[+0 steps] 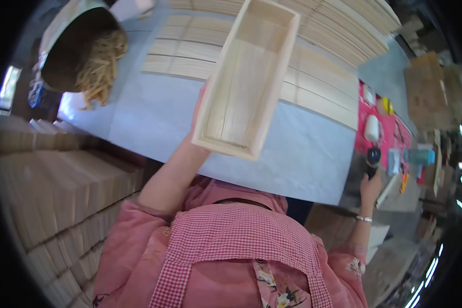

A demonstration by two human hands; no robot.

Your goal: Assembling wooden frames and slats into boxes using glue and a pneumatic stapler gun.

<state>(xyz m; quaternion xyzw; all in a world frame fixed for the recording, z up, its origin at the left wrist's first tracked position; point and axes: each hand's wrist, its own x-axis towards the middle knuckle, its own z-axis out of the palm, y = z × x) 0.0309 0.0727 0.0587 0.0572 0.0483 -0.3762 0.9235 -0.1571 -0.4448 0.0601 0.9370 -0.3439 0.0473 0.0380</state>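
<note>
My left hand [196, 117] is closed on a long open wooden box [246, 84], gripping it at the near left side. The box is tilted up above the grey table, its hollow inside toward me. Most of my left fingers are hidden behind it. Far out to the right, my right hand [370, 186] is wrapped round the handle of a black tool with a rounded head [373, 155]. That tool is over the side surface beside a red cloth; its exact kind is too small to tell.
Rows of pale wooden slats [323, 87] lie across the grey table [159, 110]. At the left, a tipped container [61, 61] spills thin wooden strips [102, 64]. Stacked boards [72, 195] stand below it. A white bottle [371, 128] and yellow tape [387, 106] sit on the red cloth.
</note>
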